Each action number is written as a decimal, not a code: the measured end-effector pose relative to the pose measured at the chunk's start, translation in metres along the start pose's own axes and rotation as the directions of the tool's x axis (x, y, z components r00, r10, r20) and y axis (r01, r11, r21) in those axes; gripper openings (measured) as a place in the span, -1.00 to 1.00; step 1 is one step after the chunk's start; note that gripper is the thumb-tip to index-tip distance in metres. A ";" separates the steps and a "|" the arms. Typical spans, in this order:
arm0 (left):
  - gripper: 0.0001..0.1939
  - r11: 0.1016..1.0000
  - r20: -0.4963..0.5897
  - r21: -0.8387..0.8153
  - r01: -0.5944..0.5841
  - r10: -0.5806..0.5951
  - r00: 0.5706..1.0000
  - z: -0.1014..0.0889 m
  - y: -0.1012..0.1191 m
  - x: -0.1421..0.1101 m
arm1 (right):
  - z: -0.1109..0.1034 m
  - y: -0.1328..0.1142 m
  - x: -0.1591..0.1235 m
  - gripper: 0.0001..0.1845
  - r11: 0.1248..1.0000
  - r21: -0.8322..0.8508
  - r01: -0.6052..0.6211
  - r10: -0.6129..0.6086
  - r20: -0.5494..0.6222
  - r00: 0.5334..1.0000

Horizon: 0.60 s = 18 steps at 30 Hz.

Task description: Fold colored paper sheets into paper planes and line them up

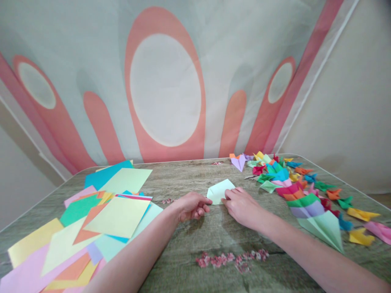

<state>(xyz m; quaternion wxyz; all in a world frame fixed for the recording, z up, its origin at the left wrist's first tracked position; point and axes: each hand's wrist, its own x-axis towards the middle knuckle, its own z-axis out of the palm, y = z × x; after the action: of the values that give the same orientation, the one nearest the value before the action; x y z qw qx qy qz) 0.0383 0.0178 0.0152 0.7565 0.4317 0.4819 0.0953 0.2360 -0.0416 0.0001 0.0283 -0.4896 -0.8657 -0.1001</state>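
A pale green sheet of paper [220, 191], partly folded with slanted upper corners, lies on the wood-patterned table in front of me. My left hand [193, 206] is at its lower left corner, the index fingertip on the edge and the other fingers curled in. At the lower right edge, my right hand [241, 206] presses and pinches the paper with its fingers closed together. Part of the sheet's right side is hidden under those fingers.
A loose pile of coloured paper sheets [119, 215] spreads over the table's left side. On the right lie folded paper planes [324, 228] in an overlapping row and many small folded paper figures [362, 213]. Behind the table hangs a grey and pink cloth [214, 53].
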 end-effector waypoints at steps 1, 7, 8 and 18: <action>-0.78 0.999 0.022 -0.026 0.027 -0.027 0.999 -0.002 0.000 0.001 | 0.000 0.000 0.000 -0.79 1.000 -0.002 -0.001 0.001 0.000 1.000; -0.80 0.993 0.113 0.002 0.120 -0.120 0.986 -0.007 0.007 0.001 | 0.001 0.000 0.000 -0.79 1.000 -0.004 -0.016 0.016 0.001 1.000; -0.79 0.992 0.118 0.032 0.122 -0.125 0.985 -0.006 0.008 0.000 | 0.000 0.000 0.000 -0.79 1.000 -0.004 -0.017 0.017 0.003 1.000; -0.71 0.692 0.061 0.651 -0.311 0.360 0.931 -0.004 0.001 -0.020 | 0.003 0.002 -0.001 -0.71 1.000 0.014 -0.027 0.027 -0.028 0.999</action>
<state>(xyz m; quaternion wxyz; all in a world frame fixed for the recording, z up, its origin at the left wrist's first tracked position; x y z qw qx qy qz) 0.0253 0.0097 0.0279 0.5110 0.7440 0.4242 0.0739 0.2377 -0.0407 -0.0026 0.0451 -0.4997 -0.8591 -0.1010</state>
